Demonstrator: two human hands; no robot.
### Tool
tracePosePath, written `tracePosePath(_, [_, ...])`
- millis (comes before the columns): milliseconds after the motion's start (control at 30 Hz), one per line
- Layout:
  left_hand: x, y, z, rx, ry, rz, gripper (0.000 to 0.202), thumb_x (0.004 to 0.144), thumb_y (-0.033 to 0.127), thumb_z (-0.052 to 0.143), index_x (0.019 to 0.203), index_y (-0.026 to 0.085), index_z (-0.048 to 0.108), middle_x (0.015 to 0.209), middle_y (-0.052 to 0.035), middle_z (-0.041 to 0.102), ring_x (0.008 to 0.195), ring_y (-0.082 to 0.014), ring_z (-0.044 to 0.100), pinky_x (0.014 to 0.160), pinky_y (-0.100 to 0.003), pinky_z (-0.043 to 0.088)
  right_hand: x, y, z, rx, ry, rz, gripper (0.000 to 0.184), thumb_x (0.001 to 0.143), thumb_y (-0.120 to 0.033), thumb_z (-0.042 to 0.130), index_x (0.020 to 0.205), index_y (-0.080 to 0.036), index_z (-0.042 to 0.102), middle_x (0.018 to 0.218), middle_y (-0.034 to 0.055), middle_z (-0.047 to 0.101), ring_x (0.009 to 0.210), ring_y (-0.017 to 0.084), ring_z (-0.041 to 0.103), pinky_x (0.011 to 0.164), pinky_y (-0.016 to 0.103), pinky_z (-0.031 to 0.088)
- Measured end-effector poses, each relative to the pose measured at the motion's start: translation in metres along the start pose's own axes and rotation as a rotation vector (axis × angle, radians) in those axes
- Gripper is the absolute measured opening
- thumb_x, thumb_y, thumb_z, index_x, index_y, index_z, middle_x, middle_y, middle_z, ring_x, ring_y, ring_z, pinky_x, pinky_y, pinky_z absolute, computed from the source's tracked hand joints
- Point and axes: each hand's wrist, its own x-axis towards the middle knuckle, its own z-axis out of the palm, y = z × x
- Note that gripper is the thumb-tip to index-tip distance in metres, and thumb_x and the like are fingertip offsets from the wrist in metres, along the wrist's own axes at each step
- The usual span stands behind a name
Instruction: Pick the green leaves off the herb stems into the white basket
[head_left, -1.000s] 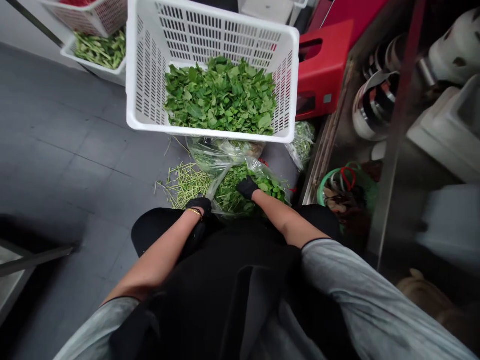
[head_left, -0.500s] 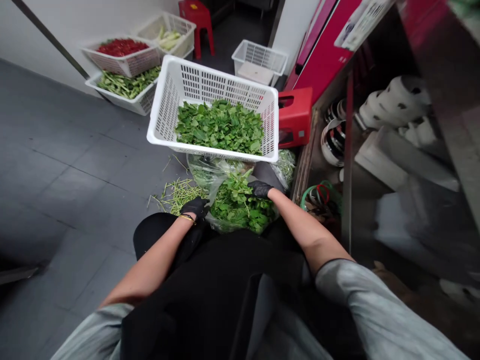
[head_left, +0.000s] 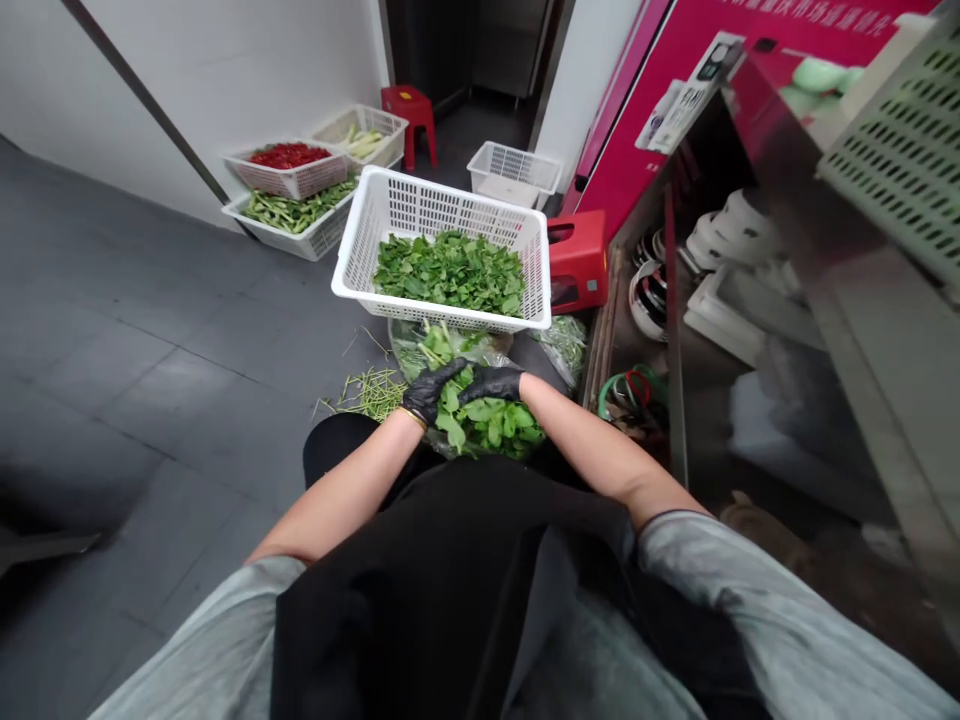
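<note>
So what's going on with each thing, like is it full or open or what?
Left hand: gloved, grip closed on greens.
Right hand: gloved, grip closed on greens.
Greens: bunched in both hands, over the bag.
Bag: open, holding greens.
Basket: part full of picked leaves.
Stems: scattered on the floor.
Red stool: lying on its side.

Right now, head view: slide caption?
Gloved left hand and right hand gather leafy greens below a white basket.

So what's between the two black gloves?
In the head view, a bunch of green leaves sits between the left hand and right hand; both grip it.
</note>
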Motion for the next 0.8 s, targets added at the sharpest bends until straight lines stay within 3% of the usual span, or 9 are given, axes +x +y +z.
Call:
tracePosePath(100, [-0.001, 0.007, -0.005, -0.098, 0.101, 0.001, 0.033, 0.076, 0.029, 0.070, 0.104, 0.011, 0.069, 0.095, -0.0132, 0.074, 0.097, -0.0319, 0.069, 0.090, -0.051, 0.054, -0.014, -0.004, -0.011, -0.120, 0.014, -0.013, 0.038, 0.082, -0.043, 0.066, 0.110, -0.017, 0.068, 0.105, 0.0060, 0.070, 0.093, 0.022, 0.064, 0.091, 0.039, 0.050])
tracePosePath(233, [-0.001, 0.019, -0.010, -0.152, 0.223, 0.015, 0.033, 0.080, 0.030, 0.067, 0.109, 0.014, 0.067, 0.096, -0.0111, 0.075, 0.098, -0.0319, 0.069, 0.090, -0.049, 0.055, -0.050, -0.017, -0.016, -0.396, 0.336, -0.301, 0.036, 0.090, -0.036, 0.055, 0.120, -0.020, 0.066, 0.113, 0.0103, 0.068, 0.108, 0.023, 0.060, 0.099, 0.040, 0.044])
tracePosePath(267, [-0.001, 0.021, -0.011, -0.160, 0.230, 0.009, 0.034, 0.080, 0.030, 0.066, 0.110, 0.014, 0.067, 0.095, -0.0107, 0.075, 0.099, -0.0319, 0.069, 0.090, -0.049, 0.055, -0.059, -0.022, -0.011, -0.513, 0.320, -0.390, 0.035, 0.091, -0.031, 0.052, 0.122, -0.021, 0.065, 0.116, 0.0106, 0.067, 0.114, 0.024, 0.057, 0.102, 0.042, 0.042])
tracePosePath(333, [-0.001, 0.023, -0.012, -0.159, 0.217, -0.005, 0.035, 0.081, 0.032, 0.065, 0.111, 0.014, 0.066, 0.095, -0.0103, 0.075, 0.100, -0.0324, 0.068, 0.089, -0.050, 0.055, -0.074, -0.030, 0.002, -0.782, 0.154, -0.530, 0.037, 0.092, -0.023, 0.049, 0.126, -0.027, 0.062, 0.124, 0.0090, 0.063, 0.125, 0.026, 0.049, 0.106, 0.045, 0.037])
tracePosePath(400, [-0.002, 0.024, -0.014, -0.133, 0.197, -0.003, 0.036, 0.081, 0.034, 0.064, 0.111, 0.014, 0.066, 0.095, -0.0106, 0.075, 0.099, -0.0327, 0.068, 0.088, -0.050, 0.056, -0.082, -0.035, 0.017, -0.991, 0.017, -0.590, 0.042, 0.092, -0.020, 0.048, 0.130, -0.034, 0.057, 0.133, 0.0059, 0.058, 0.133, 0.029, 0.041, 0.109, 0.050, 0.031])
tracePosePath(500, [-0.003, 0.023, -0.016, -0.053, 0.162, 0.034, 0.037, 0.082, 0.039, 0.063, 0.109, 0.015, 0.066, 0.097, -0.0117, 0.074, 0.096, -0.0325, 0.069, 0.084, -0.049, 0.057, -0.079, -0.036, 0.037, -1.121, 0.049, -0.594, 0.043, 0.093, -0.021, 0.048, 0.132, -0.039, 0.054, 0.142, 0.0042, 0.050, 0.137, 0.028, 0.035, 0.111, 0.052, 0.025])
tracePosePath(567, [-0.005, 0.020, -0.016, -0.011, 0.125, 0.054, 0.038, 0.083, 0.041, 0.062, 0.108, 0.014, 0.066, 0.097, -0.0124, 0.074, 0.093, -0.0320, 0.070, 0.082, -0.049, 0.057, -0.069, -0.033, 0.045, -1.114, 0.072, -0.589, 0.040, 0.094, -0.019, 0.046, 0.126, -0.038, 0.058, 0.138, 0.0044, 0.054, 0.135, 0.026, 0.039, 0.111, 0.051, 0.025])
tracePosePath(667, [-0.009, 0.016, -0.014, 0.000, 0.109, 0.063, 0.036, 0.085, 0.040, 0.060, 0.107, 0.012, 0.066, 0.094, -0.0132, 0.074, 0.088, -0.0309, 0.071, 0.077, -0.047, 0.057, -0.048, -0.029, 0.045, -0.953, 0.065, -0.577, 0.027, 0.093, -0.022, 0.051, 0.111, -0.032, 0.068, 0.114, 0.0052, 0.067, 0.123, 0.024, 0.050, 0.109, 0.049, 0.028])
tracePosePath(800, [-0.014, 0.018, -0.018, -0.131, 0.227, 0.024, 0.024, 0.086, 0.030, 0.059, 0.101, 0.013, 0.066, 0.083, -0.0099, 0.073, 0.079, -0.0269, 0.071, 0.072, -0.043, 0.059, -0.036, -0.028, 0.026, -0.333, 0.171, -0.503, 0.020, 0.083, -0.036, 0.064, 0.089, -0.020, 0.073, 0.094, 0.0078, 0.071, 0.094, 0.022, 0.063, 0.093, 0.041, 0.045])
